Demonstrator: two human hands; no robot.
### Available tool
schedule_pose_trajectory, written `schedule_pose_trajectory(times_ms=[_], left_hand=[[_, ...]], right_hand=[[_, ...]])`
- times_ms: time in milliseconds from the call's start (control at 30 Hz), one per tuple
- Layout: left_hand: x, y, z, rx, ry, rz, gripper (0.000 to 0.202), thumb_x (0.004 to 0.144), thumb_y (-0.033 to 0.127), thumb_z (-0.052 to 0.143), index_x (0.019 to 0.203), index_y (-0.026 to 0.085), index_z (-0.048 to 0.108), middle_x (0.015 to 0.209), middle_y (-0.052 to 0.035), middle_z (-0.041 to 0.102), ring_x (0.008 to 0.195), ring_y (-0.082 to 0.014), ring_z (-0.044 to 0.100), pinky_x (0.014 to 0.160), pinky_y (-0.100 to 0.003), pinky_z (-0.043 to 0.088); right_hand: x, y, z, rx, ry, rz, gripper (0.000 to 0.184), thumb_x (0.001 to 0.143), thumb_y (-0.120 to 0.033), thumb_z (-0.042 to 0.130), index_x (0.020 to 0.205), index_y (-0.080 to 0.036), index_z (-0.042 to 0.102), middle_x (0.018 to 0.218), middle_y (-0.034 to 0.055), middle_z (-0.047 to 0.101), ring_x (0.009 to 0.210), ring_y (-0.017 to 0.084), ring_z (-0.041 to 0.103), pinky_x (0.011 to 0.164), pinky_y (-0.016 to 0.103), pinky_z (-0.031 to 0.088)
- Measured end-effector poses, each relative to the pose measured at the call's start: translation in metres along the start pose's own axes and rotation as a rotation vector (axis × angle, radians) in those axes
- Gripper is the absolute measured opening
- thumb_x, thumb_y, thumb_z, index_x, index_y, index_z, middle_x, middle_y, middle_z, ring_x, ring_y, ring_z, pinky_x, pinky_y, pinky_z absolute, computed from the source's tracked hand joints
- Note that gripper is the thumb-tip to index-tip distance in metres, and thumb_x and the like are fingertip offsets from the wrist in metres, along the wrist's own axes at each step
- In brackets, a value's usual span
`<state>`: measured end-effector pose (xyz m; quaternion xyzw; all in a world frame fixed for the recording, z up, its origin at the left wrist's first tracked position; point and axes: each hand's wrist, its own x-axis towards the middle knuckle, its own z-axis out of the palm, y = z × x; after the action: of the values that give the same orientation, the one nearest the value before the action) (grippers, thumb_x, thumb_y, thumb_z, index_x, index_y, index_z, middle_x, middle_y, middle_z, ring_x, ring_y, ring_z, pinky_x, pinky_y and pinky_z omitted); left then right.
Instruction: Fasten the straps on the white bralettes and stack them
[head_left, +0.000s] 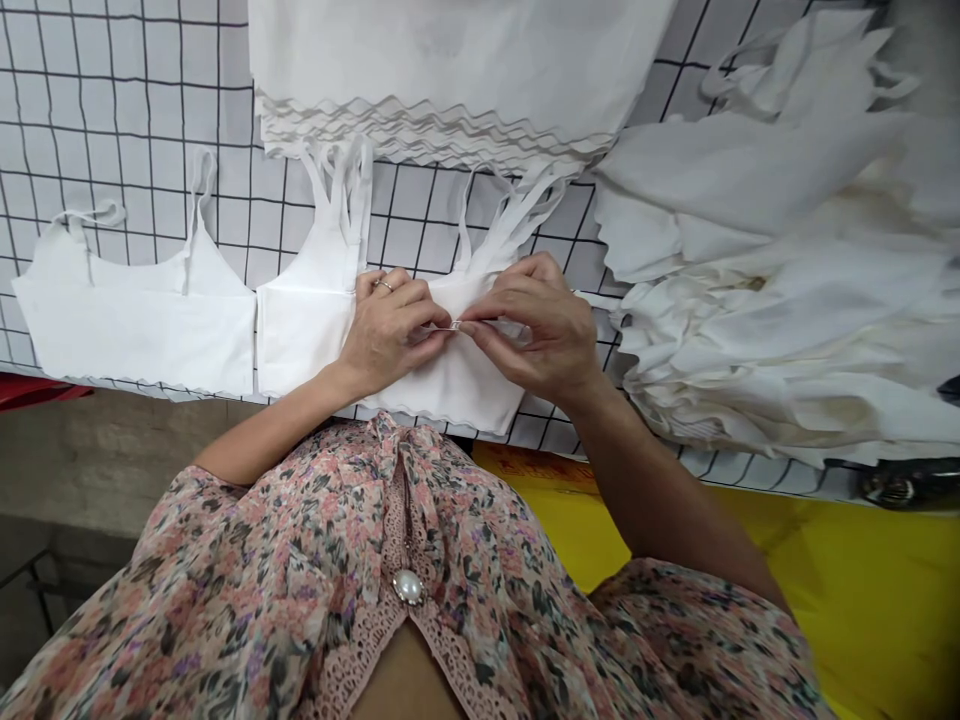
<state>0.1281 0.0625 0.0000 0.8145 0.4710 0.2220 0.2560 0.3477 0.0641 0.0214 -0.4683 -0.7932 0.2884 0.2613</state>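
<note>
My left hand (397, 325), with a ring on one finger, pinches a thin white strap (444, 329) above a white camisole bra top (465, 385). Fingertip to fingertip with it, my right hand (536, 325) is closed on the same strap, where a small pale piece like a strap slider shows between the two hands. The bra top lies flat under both hands, its straps spread upward. To the left, more white bra tops (304, 325) lie folded, partly behind my left hand, and another bra top (142, 320) lies beyond them.
A stack of white fabric pieces with wavy edges (450, 70) lies at the back. On the right is a large loose heap of white garments (772, 290). Everything rests on a grid-patterned table cover (172, 90). A yellow sheet (862, 590) shows below the table edge.
</note>
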Motion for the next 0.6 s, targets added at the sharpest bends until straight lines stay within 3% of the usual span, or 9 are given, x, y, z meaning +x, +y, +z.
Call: schedule_pose_trajectory(times_ms=[600], left_hand=[[-0.0005,-0.0018,-0.0012,-0.011,-0.012,0.009,0.018,0.104,0.036,0.067,0.093,0.027,0.077,0.085,0.0004,0.068,0.096,-0.0219,0.060,0.107,-0.046,0.037]], right_hand=[[-0.0049,0.0092,0.0065,-0.094,0.032,-0.055,0.017,0.101,-0.036,0.063,0.090,-0.029,0.073,0.083,0.0021,0.074,0.093,0.028,0.065,0.095,0.057,0.052]])
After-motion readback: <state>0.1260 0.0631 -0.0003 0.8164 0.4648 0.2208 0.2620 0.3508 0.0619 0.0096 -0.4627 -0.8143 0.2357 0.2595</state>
